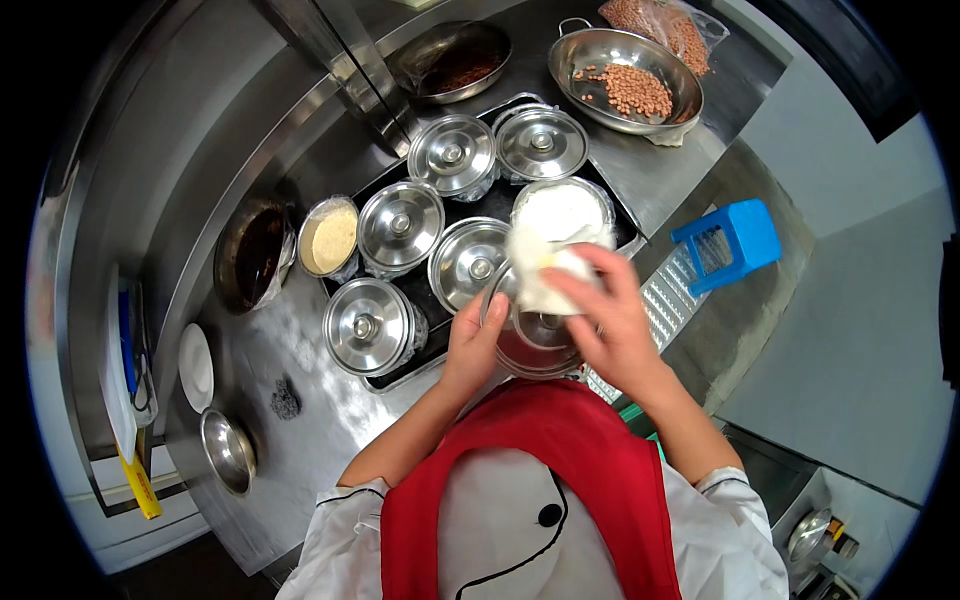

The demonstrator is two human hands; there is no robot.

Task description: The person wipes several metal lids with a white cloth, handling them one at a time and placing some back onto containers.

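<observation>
My left hand (477,341) grips the left rim of a round stainless steel lid (534,351), close in front of the red apron. My right hand (611,319) holds a white cloth (547,281) against the upper part of this lid; cloth and fingers are blurred. Just beyond the cloth stands a round container of white powder (566,206) without a lid, partly hidden. Left of my hands a lidded steel pot (469,259) stands on a black tray (495,202), among several other lidded pots (401,225).
A bowl of beige powder (334,240) and a dark-stained pan (255,255) stand at left, near a steel scrubber (285,399) and a small steel bowl (227,452). Beyond the tray is a pan of peanuts (630,86). A blue plastic stool (739,240) stands at right.
</observation>
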